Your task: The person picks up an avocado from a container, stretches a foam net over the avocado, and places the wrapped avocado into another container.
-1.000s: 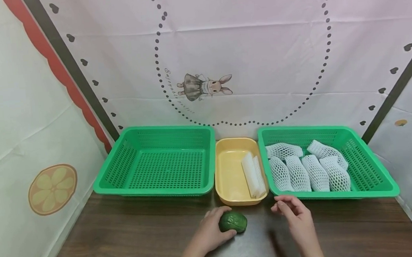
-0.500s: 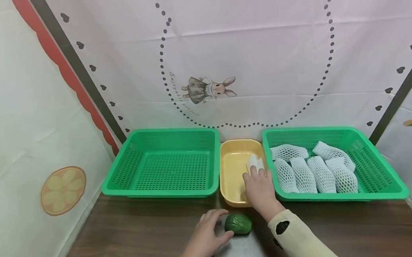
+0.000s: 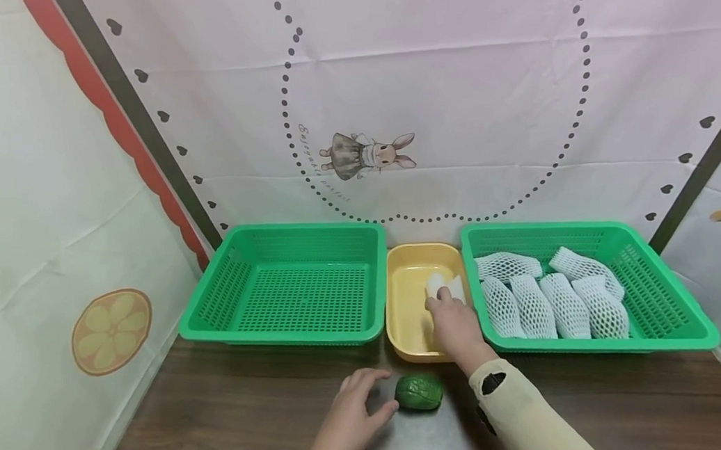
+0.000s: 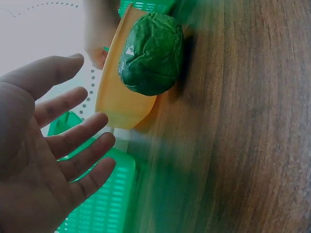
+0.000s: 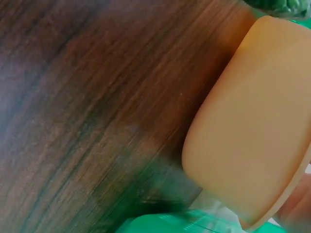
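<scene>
A dark green, wrinkled oval fruit, like an avocado, lies on the table in front of the yellow tray. Just left of it is my left hand, thumb and fingers spread and apart from the fruit; the left wrist view shows the palm holding nothing. My right hand reaches into the tray from the front, fingers bent onto the white foam net sleeves. It pinches one there, though the hand covers most of the contact. In the right wrist view the tray wall hides the fingers.
Left of the tray stands a green basket with nothing in it. Another green basket on the right holds several items in white foam nets. A printed cloth hangs behind the dark wooden table.
My right hand has moved from the table into the yellow tray, onto the foam nets, and one net has shifted left. My left hand has let go of the fruit and drawn slightly left.
</scene>
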A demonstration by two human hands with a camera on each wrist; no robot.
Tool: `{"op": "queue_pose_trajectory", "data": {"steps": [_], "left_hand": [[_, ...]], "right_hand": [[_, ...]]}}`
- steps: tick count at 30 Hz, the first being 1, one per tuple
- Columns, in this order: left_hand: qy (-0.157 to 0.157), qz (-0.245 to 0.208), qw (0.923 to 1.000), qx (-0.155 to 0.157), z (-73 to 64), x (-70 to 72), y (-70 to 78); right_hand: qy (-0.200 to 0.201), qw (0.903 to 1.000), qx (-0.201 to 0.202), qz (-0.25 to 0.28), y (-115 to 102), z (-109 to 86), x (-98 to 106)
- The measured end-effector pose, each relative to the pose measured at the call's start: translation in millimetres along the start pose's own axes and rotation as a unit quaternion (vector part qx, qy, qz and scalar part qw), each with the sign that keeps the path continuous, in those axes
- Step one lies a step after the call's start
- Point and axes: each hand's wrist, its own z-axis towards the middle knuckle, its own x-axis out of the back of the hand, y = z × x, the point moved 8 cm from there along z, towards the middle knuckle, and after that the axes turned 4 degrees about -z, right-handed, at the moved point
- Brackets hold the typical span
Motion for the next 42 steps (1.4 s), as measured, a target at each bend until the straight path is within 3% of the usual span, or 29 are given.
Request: {"op": "queue_pose_trajectory", "data": {"steps": [5,9,11,16,20,23,27,30,32,37,40,42], "left_hand": [[-0.003,0.0,1.0,0.003,-0.7,-0.4,0.1],[0.012,-0.007,0.9998,-0.016,-1.8,3.7,5.0],[0.025,-0.016,0.9989,-0.035,-1.8,7.1,10.2],[0.071,-0.045,0.9926,-0.087,-1.3,16.3,26.6],[0.116,-0.046,0.9852,-0.117,-0.8,21.4,39.3],[0.136,-0.015,0.9792,-0.15,1.7,20.7,50.5],[0.124,0.053,0.9722,-0.191,8.8,11.2,61.8],[0.106,0.094,0.9706,-0.195,16.1,2.5,62.5],[0.102,0.105,0.9707,-0.19,19.6,0.2,60.5],[0.125,0.085,0.9732,-0.173,20.5,7.2,53.7],[0.133,0.061,0.9748,-0.169,18.4,11.5,51.2],[0.129,0.055,0.9753,-0.171,17.5,11.4,51.3]], "right_hand": [[0.061,0.9971,-0.009,0.045,-2.0,-6.2,21.4],[0.099,0.9826,-0.046,0.15,-1.7,-33.6,52.6],[0.118,0.9632,-0.081,0.227,2.5,-52.4,68.1],[0.142,0.8947,-0.137,0.401,13.5,-82.1,86.5],[0.11,0.8479,-0.133,0.501,15.7,-85.8,82.1],[0.092,0.8222,-0.114,0.55,13.7,-83.2,75.7],[0.067,0.8048,-0.089,0.583,6.2,-78.8,64.9],[0.055,0.7953,-0.081,0.598,1.6,-77.9,58.3],[0.048,0.7823,-0.085,0.615,0.9,-79.1,54.6],[0.02,0.7435,-0.162,0.648,10.7,-88.1,42.5],[-0.011,0.7348,-0.202,0.647,14.2,-94.3,34.1],[-0.042,0.7334,-0.197,0.649,10.7,-96.2,29.6]]}}
